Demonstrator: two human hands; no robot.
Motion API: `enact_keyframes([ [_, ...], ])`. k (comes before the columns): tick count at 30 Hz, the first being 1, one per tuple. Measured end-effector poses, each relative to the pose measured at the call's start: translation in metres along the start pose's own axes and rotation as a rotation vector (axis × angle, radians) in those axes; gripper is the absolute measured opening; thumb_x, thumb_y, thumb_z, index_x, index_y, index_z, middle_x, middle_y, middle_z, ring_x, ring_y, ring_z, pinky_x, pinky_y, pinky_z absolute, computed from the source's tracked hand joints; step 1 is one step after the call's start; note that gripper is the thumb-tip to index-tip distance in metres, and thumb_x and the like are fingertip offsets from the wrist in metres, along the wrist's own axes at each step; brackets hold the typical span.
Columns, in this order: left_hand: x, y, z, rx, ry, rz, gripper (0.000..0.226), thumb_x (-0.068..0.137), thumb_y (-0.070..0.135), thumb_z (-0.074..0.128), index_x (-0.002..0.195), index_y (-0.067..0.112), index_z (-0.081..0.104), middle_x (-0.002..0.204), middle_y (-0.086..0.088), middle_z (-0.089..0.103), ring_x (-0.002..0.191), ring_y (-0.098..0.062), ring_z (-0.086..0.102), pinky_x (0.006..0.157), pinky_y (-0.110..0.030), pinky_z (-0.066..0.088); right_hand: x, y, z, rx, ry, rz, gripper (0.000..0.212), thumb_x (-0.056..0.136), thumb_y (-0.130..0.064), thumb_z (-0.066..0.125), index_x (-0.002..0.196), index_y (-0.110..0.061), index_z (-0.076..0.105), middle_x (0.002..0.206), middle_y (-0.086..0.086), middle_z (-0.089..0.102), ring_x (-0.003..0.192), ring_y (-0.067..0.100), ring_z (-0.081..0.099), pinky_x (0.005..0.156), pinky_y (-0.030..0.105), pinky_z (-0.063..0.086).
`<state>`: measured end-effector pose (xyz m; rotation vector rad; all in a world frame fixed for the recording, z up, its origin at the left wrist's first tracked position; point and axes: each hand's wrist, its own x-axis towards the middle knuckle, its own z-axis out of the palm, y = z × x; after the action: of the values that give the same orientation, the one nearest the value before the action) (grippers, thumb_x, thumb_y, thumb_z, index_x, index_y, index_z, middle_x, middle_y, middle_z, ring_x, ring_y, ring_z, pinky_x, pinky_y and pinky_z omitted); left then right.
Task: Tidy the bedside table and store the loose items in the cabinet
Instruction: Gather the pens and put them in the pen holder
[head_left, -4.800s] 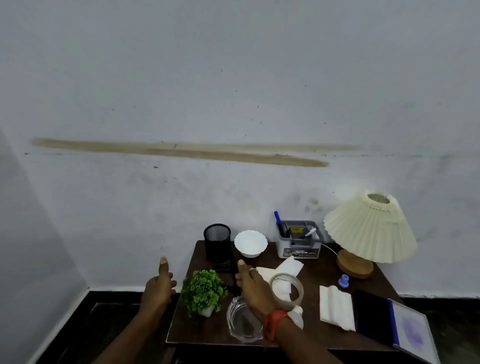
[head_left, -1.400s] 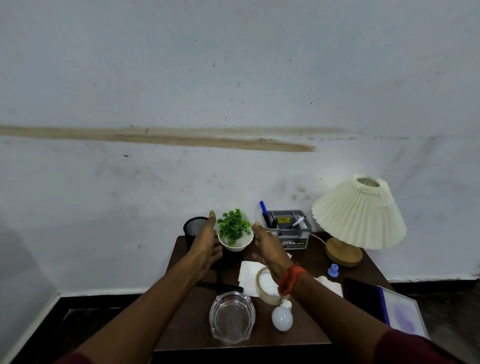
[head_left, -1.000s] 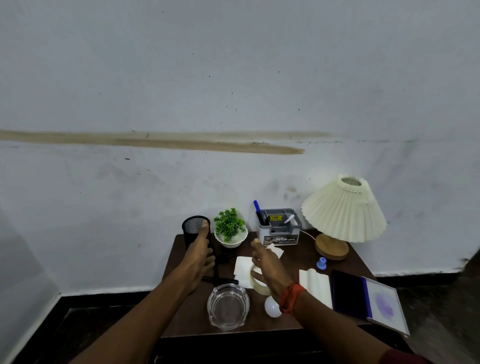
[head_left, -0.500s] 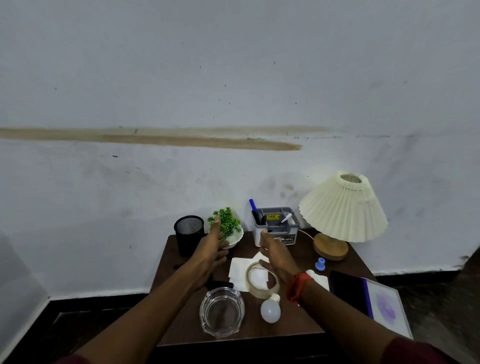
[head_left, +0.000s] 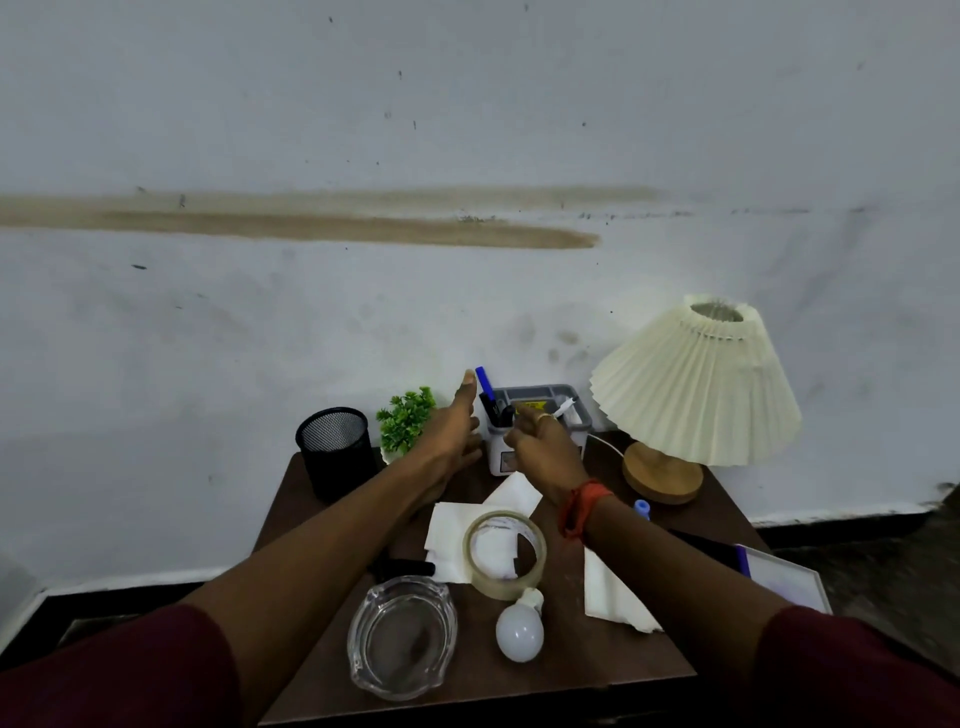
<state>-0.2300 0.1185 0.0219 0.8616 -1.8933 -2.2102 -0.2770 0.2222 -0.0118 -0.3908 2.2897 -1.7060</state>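
Both hands reach to the back of the dark wooden bedside table: the left hand is open with thumb raised beside the grey organiser box, while the right hand has its fingers curled at the box's front, though whether it grips anything cannot be told. Around them sit a small green plant, black mesh cup, pleated lamp, white papers, tape roll, bulb and glass ashtray. Behind rises a scuffed white wall with a brown smear.
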Motion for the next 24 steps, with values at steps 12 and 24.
enact_keyframes([
  [12,0.020,-0.012,0.012,0.086,0.089,0.139,0.036,0.099,0.042,0.042,0.089,0.018,0.066,0.089,-0.003,0.067,0.093,-0.039,0.067,0.086,-0.049,0.055,0.011,-0.001,0.004,-0.320,0.062,-0.150,0.043,0.087,-0.007,0.052,0.129,-0.015,0.059,0.117,0.010,0.068,0.110,0.026,0.063,0.100,0.037,0.048],
  [24,0.018,-0.016,0.005,0.270,0.119,0.426,0.028,0.091,0.013,0.058,0.117,0.013,0.070,0.108,-0.012,0.074,0.097,-0.022,0.070,0.092,-0.042,0.056,0.011,-0.013,0.004,-0.288,0.259,-0.255,0.027,0.087,-0.017,0.057,0.112,-0.015,0.069,0.105,0.007,0.073,0.100,0.023,0.067,0.093,0.039,0.052],
])
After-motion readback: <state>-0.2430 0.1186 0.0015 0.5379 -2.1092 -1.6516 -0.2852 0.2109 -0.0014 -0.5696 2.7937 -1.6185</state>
